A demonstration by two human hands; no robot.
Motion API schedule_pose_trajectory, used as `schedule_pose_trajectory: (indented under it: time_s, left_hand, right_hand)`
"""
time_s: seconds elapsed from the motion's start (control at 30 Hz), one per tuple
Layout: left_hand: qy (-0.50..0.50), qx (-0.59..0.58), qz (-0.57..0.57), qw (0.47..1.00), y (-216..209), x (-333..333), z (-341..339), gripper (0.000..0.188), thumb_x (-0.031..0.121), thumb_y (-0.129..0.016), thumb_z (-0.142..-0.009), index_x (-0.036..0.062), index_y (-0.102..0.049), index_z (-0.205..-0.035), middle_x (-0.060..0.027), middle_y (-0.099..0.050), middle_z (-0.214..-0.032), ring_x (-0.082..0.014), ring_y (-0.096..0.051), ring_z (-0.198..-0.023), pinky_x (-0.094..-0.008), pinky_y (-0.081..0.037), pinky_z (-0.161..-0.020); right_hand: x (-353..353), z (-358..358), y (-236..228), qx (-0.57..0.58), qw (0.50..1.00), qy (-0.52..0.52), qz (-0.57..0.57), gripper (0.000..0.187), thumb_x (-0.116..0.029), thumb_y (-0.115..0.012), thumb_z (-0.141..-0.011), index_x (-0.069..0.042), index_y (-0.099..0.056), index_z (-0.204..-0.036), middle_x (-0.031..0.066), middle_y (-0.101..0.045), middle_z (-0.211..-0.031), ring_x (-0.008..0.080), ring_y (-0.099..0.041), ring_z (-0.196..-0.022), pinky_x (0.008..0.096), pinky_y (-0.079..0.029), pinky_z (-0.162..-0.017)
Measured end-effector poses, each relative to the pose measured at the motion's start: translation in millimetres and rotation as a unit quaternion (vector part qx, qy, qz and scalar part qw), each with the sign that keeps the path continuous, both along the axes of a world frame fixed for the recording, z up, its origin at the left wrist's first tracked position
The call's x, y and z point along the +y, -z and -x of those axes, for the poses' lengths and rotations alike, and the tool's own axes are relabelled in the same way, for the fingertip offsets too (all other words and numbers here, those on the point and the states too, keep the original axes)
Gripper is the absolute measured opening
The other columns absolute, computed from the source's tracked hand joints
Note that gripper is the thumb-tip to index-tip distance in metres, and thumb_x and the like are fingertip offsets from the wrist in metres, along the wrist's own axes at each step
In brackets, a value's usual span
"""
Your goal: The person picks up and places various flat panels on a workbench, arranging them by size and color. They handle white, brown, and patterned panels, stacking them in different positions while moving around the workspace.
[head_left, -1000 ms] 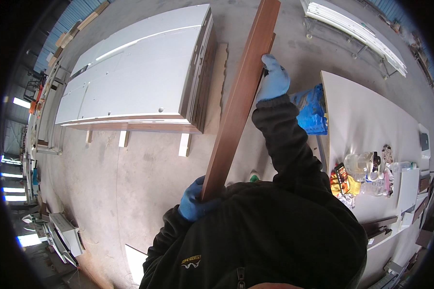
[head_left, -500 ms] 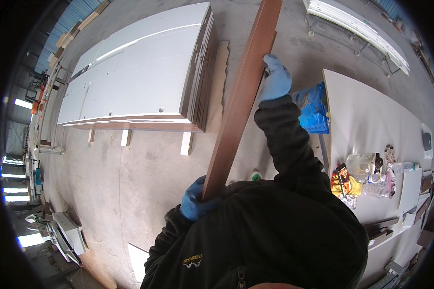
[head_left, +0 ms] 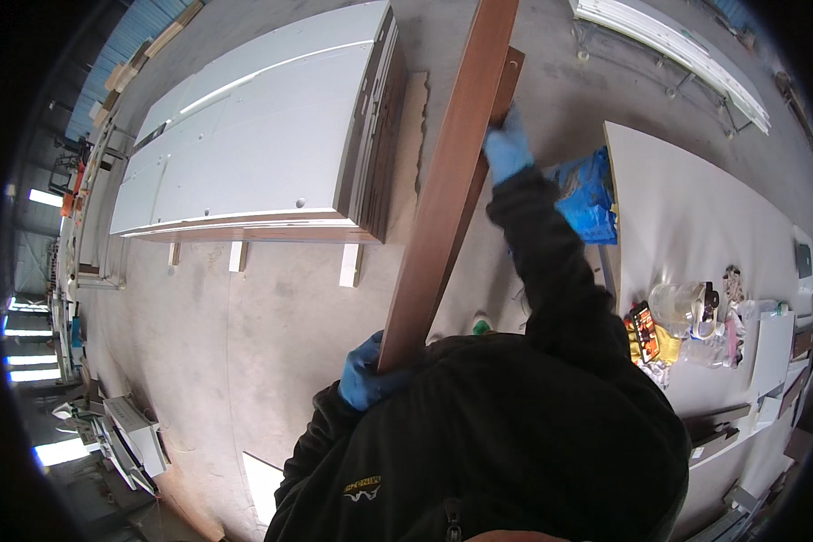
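Note:
A long reddish-brown board point(head_left: 449, 185) slants across the middle, its near end against my chest. My left hand point(head_left: 363, 374), in a blue glove, is wrapped round that near end. Behind its right edge shows a second brown board point(head_left: 509, 79), with a small hole near its far end. My right hand point(head_left: 508, 147), also gloved in blue and a little blurred, grips this second board at its edge. The fingertips of the right hand are hidden behind the boards.
A big stack of white panels point(head_left: 262, 135) rests on blocks at the left. At the right stands a light table point(head_left: 696, 208) with a clear jug point(head_left: 676, 307), a phone point(head_left: 644, 332) and a yellow cloth point(head_left: 667, 345). A blue bag point(head_left: 589, 199) sits beside it. Farther off is a loaded cart point(head_left: 668, 54).
The second board has slid out from behind the first and now shows more at the right. My right hand has turned and shifted slightly left. My left hand keeps its hold.

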State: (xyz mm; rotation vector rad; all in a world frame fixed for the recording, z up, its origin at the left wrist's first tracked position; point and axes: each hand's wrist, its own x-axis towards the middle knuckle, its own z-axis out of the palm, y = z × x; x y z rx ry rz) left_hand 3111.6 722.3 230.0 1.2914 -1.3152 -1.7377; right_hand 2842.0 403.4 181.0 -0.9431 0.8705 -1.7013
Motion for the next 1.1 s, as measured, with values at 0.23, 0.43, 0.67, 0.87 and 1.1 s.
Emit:
schedule_pose_trajectory:
  time_s: [0.23, 0.43, 0.67, 0.87, 1.1]
  left_hand:
    - [0.001, -0.022, -0.040, 0.999, 12.4, 21.3, -3.0, 0.049, 0.007, -0.078, -0.078, -0.0035, -0.065, -0.124, -0.0124, -0.067, -0.123, -0.0210, -0.062, -0.114, -0.0359, -0.048, -0.098]
    - [-0.010, 0.079, -0.042, 0.996, 31.7, 14.6, -5.9, 0.048, 0.010, -0.076, -0.080, -0.0046, -0.065, -0.124, -0.0112, -0.071, -0.112, -0.0199, -0.066, -0.103, -0.0333, -0.051, -0.094]
    - [-0.002, 0.025, 0.091, 0.996, 29.1, -20.4, -0.2, 0.042, 0.001, -0.058, -0.091, -0.0117, -0.056, -0.131, -0.0186, -0.069, -0.117, -0.0141, -0.064, -0.084, -0.0242, -0.051, -0.070]
    - [-0.063, 0.150, -0.018, 0.987, 23.7, -89.9, 4.3, 0.043, 0.013, -0.073, -0.086, -0.0065, -0.065, -0.124, -0.0174, -0.071, -0.116, -0.0259, -0.069, -0.104, -0.0347, -0.054, -0.095]
    - [-0.017, 0.080, 0.106, 0.991, 6.7, -106.0, 33.9, 0.039, 0.017, -0.072, -0.086, -0.0030, -0.070, -0.120, -0.0078, -0.073, -0.106, -0.0145, -0.066, -0.090, -0.0271, -0.053, -0.085]
  right_hand:
    - [-124.9, 147.3, -16.2, 0.272, 0.853, 0.430, -0.115, 0.041, -0.024, -0.064, -0.093, 0.013, -0.058, -0.110, 0.0254, -0.070, -0.102, 0.0345, -0.068, -0.096, 0.0411, -0.053, -0.088]
    - [-73.8, 114.2, 36.3, -0.056, 0.984, 0.160, 0.061, 0.020, -0.013, -0.058, -0.099, 0.006, -0.064, -0.102, 0.0162, -0.070, -0.098, 0.0247, -0.069, -0.086, 0.0365, -0.058, -0.080]
    - [54.5, 27.5, 36.1, -0.091, 0.978, -0.156, -0.100, 0.046, -0.036, -0.047, -0.106, 0.000, -0.054, -0.133, 0.0174, -0.057, -0.139, 0.0339, -0.057, -0.125, 0.0468, -0.046, -0.106]
    - [130.7, -63.2, 16.1, -0.199, 0.875, -0.421, -0.132, 0.050, -0.042, -0.042, -0.105, -0.007, -0.049, -0.140, 0.0121, -0.059, -0.129, 0.0271, -0.057, -0.120, 0.0421, -0.047, -0.103]
    - [99.6, -62.8, -9.3, -0.224, 0.851, -0.475, -0.019, 0.088, -0.055, -0.063, -0.088, -0.004, -0.033, -0.152, 0.0268, -0.046, -0.146, 0.0406, -0.049, -0.134, 0.0512, -0.040, -0.114]
